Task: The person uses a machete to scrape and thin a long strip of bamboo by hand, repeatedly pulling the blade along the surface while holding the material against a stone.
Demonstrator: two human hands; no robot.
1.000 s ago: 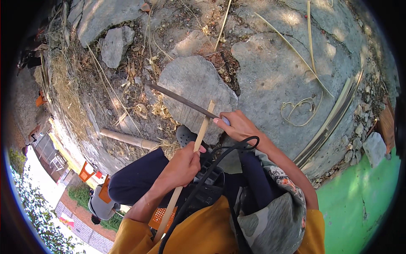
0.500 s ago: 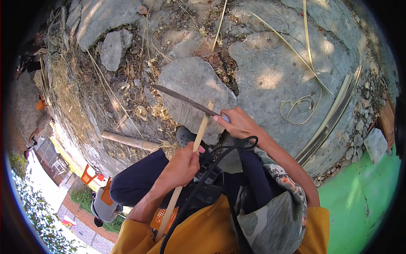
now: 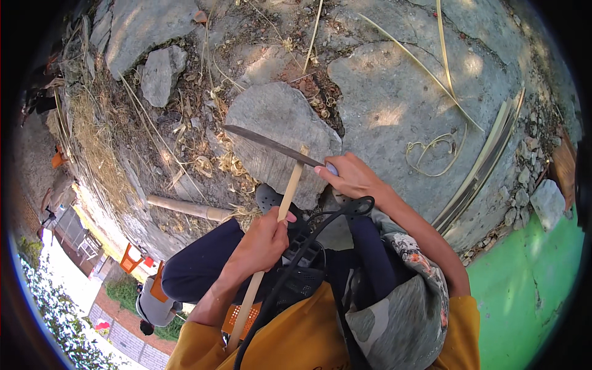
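Head view shows the left hand [image 3: 262, 237] wrapped tightly round a pale bamboo strip [image 3: 290, 185], which slants up from the lap toward a flat grey stone [image 3: 271, 117]. The right hand [image 3: 351, 176] grips the handle of a long dark knife [image 3: 271, 145], its blade lying across the strip's top end. Compared with a second ago, both hands sit in nearly the same place and the blade is still crossing the strip's tip; the scene has only shifted slightly in frame. Curled shavings [image 3: 231, 163] lie beside the stone.
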